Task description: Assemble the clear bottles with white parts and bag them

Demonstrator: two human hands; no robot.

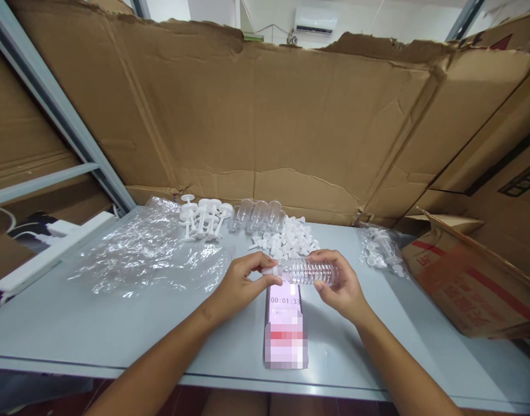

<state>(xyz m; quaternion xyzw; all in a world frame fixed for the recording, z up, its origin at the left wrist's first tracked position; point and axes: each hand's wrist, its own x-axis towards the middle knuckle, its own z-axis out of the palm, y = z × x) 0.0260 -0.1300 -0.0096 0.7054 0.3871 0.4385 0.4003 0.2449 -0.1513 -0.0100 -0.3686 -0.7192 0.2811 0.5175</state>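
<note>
A clear ribbed plastic bottle [308, 271] lies sideways in the air above a phone. My right hand [340, 286] is closed around its base end. At its neck, my left hand [254, 277] pinches a small white cap [271, 270] between thumb and fingers; the cap meets the bottle's mouth. Just behind my hands is a pile of small white plastic caps [293, 237]. Several clear bottles [260, 214] lie behind that pile, with white plunger-like pieces [206, 216] to their left.
Below my hands the phone [286, 323] shows a running timer. Crumpled clear plastic bags [148, 254] spread over the left of the grey table [343, 358]. A bag of white parts [381, 248] and a cardboard box [473, 277] stand right. A power strip [52, 251] runs along the left edge.
</note>
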